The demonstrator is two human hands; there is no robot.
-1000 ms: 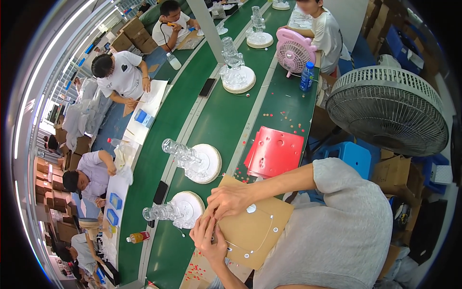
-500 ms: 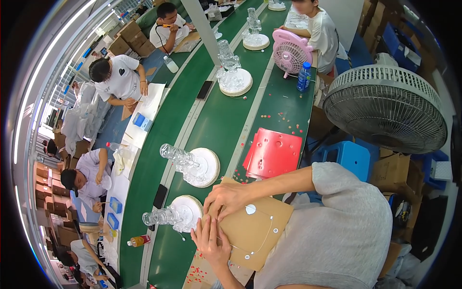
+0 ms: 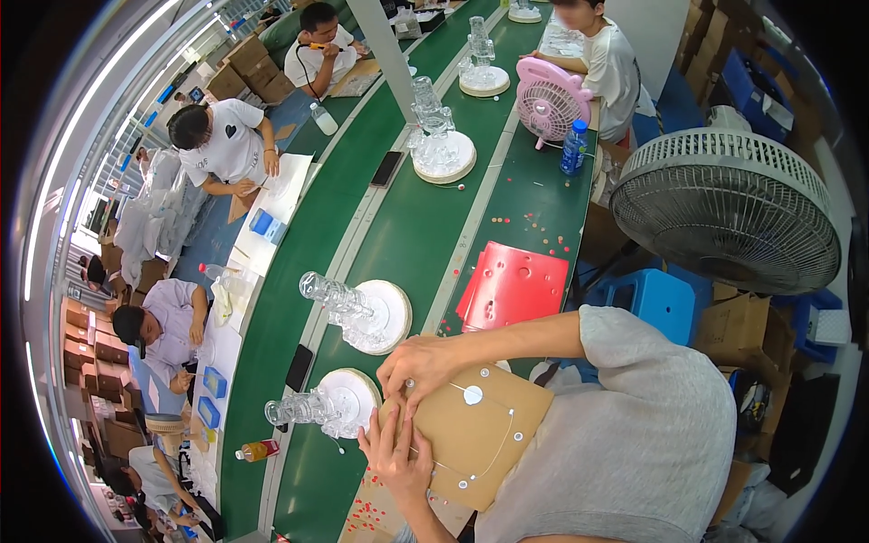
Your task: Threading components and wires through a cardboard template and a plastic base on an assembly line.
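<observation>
A brown, flat board (image 3: 471, 425) lies before me, with small white discs and a thin pale cord along it. Across its upper left part reaches my right hand (image 3: 421, 366); its fingers are bent and pressed together over something too small to make out. My left hand (image 3: 398, 457) lies at the board's left edge, fingers stretched and thumb apart. The fingertips of both hands meet there. Just beyond them stands a clear, shaped ornament (image 3: 303, 409) on a round white base (image 3: 353, 398). A similar ornament (image 3: 335, 294) on its own base (image 3: 385, 317) is a little farther up.
Red perforated sheets (image 3: 516, 285) and scattered red dots lie on the green bench (image 3: 507, 199). A phone (image 3: 300, 366) and a drink bottle (image 3: 258, 450) are left of the ornaments. A pink fan (image 3: 550, 100), a blue-capped bottle (image 3: 573, 147) and a large fan (image 3: 724, 204) stand farther off. Several people work opposite.
My right hand has shifted slightly left, and a white disc by its wrist now shows at the board's upper edge. My left hand stays nearly in place.
</observation>
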